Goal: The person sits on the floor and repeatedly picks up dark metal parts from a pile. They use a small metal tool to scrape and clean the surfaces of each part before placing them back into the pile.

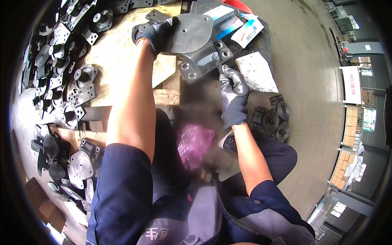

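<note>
A dark grey metal bracket (199, 62), with a broad flat rounded plate (190, 32) and bolt-hole blocks at its ends, is tilted up in front of me. My left hand (160, 36), in a dark glove, grips the plate by its left edge. My right hand (234, 92), gloved with a worn grey palm, is closed near the bracket's lower right side. A thin, narrow piece shows at its fingertips, against the bracket; its kind is too small to make out.
Many similar brackets (83, 77) crowd the left, and more lie on the floor (271, 120) at right. Beside the work stand blue-and-white boxes (247, 32), a white sheet (256, 71) and a red container (237, 5). Below lies a pink plastic bag (194, 143).
</note>
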The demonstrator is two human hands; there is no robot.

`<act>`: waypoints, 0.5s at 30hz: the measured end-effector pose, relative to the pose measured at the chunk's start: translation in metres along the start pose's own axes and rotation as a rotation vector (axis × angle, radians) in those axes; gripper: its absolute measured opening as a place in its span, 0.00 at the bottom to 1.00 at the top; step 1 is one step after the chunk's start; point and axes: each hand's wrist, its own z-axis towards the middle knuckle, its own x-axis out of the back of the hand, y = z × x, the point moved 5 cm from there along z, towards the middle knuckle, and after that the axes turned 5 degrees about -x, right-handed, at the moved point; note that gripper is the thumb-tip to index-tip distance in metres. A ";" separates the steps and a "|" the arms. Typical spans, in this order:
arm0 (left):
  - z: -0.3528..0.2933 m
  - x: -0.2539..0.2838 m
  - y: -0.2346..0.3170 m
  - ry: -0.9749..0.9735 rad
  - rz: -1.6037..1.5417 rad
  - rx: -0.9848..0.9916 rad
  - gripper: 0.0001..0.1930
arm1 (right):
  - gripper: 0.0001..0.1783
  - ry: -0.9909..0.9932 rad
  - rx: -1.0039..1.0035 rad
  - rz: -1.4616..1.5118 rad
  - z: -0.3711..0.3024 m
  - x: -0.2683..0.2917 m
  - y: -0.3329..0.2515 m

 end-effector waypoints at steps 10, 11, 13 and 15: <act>0.003 -0.010 -0.006 -0.016 -0.052 0.075 0.34 | 0.11 -0.029 -0.009 -0.017 -0.009 -0.003 -0.021; 0.003 -0.011 -0.007 -0.005 -0.071 0.063 0.34 | 0.11 -0.036 0.001 -0.016 -0.010 -0.004 -0.025; 0.004 -0.013 -0.011 0.027 -0.060 0.044 0.35 | 0.11 -0.050 0.019 -0.012 -0.012 -0.007 -0.034; 0.005 -0.015 -0.015 0.070 -0.002 0.031 0.35 | 0.11 -0.084 0.003 0.045 -0.015 -0.010 -0.042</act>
